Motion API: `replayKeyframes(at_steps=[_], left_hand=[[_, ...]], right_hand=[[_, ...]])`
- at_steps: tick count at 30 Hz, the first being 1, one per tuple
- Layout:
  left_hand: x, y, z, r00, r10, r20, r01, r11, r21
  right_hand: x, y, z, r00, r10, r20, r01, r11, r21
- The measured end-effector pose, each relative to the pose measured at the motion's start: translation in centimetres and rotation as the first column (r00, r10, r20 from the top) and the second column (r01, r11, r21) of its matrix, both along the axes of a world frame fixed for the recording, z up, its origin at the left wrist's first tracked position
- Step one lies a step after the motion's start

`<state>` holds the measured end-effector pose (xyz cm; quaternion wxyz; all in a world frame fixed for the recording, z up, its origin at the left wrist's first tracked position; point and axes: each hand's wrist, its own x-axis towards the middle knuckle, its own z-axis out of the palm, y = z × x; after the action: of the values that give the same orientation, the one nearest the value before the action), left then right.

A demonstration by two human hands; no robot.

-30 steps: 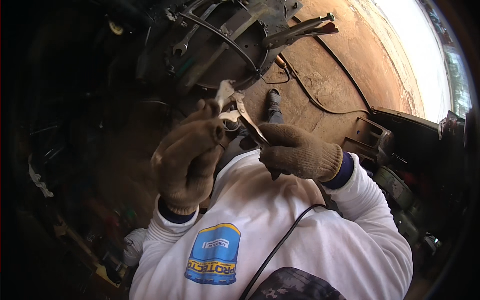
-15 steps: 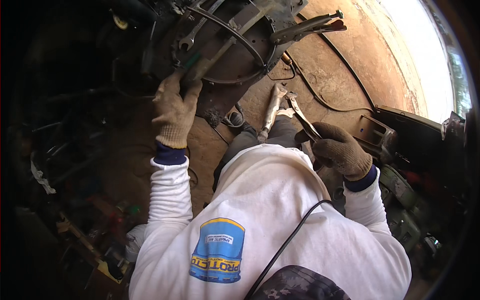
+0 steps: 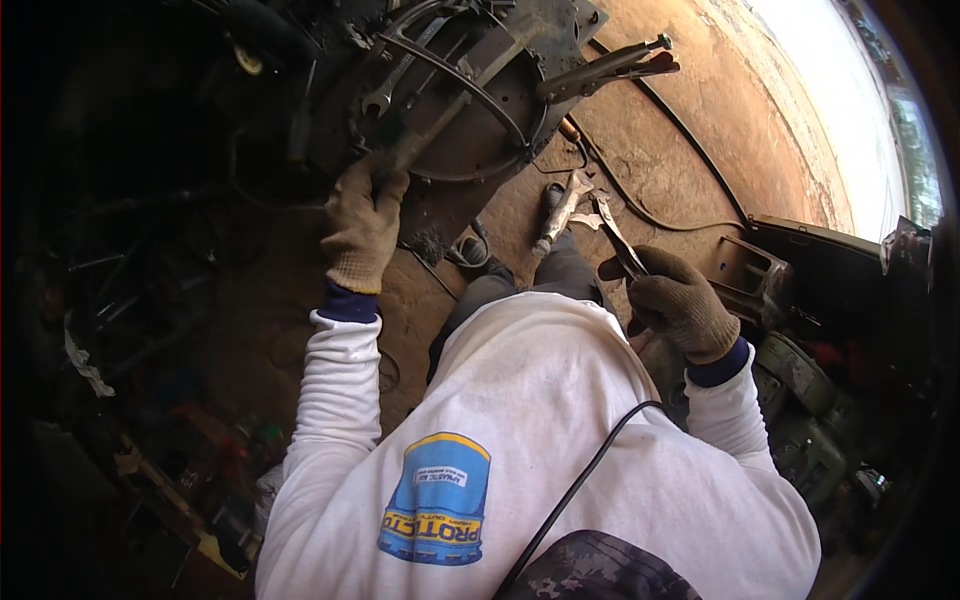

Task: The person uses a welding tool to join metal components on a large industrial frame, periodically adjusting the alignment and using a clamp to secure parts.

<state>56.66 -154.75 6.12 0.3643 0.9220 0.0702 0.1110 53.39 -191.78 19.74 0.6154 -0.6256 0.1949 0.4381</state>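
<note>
My left hand [image 3: 365,222], in a tan knit glove, closes on the near end of a long flat bar [image 3: 440,118]. This bar lies across a round metal frame [image 3: 500,100] on a dark plate; the fingertips are partly lost in shadow. To the right, my gloved right hand [image 3: 685,302] grips one handle of worn silver locking pliers [image 3: 568,212], whose two handles stand spread apart above my legs. Near the bar rests an open-ended wrench [image 3: 385,92]. A second pair of locking pliers [image 3: 600,74], with a red lever, sits at the plate's right edge.
A hose [image 3: 640,205] and a black cable [image 3: 690,125] run over the brown floor at right. Beside my right arm stand a dark metal box [image 3: 755,268] and green machine parts [image 3: 795,375]. Dim clutter fills the left side.
The locking pliers in my right hand have tilted and shifted slightly right. My left hand stays at the bar's end, turned a little, while the whole view has moved slightly.
</note>
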Motion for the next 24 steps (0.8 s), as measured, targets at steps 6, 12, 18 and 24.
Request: replayKeyframes(at_steps=[6, 12, 18, 24], left_hand=[[-0.6, -1.2, 2.7, 0.998, -0.010, 0.066, -0.006, 0.974, 0.225], [-4.4, -4.7, 10.3, 0.878, -0.385, -0.285, 0.195, 0.830, -0.522], [-3.4, -6.8, 7.9, 0.852, -0.412, -0.322, 0.203, 0.829, -0.521], [-2.3, -6.4, 8.1, 0.767, -0.532, -0.360, 0.004, 0.565, -0.825]], right_hand=[[-0.5, 2.4, -1.2, 0.966, 0.163, 0.200, -0.146, 0.985, -0.094], [-0.1, 5.1, -0.4, 0.649, 0.549, 0.527, -0.318, 0.825, -0.467], [-0.7, 9.2, 0.3, 0.534, 0.629, 0.565, -0.347, 0.773, -0.531], [-0.9, 10.5, -1.5, 0.757, 0.352, 0.550, -0.368, 0.926, -0.085]])
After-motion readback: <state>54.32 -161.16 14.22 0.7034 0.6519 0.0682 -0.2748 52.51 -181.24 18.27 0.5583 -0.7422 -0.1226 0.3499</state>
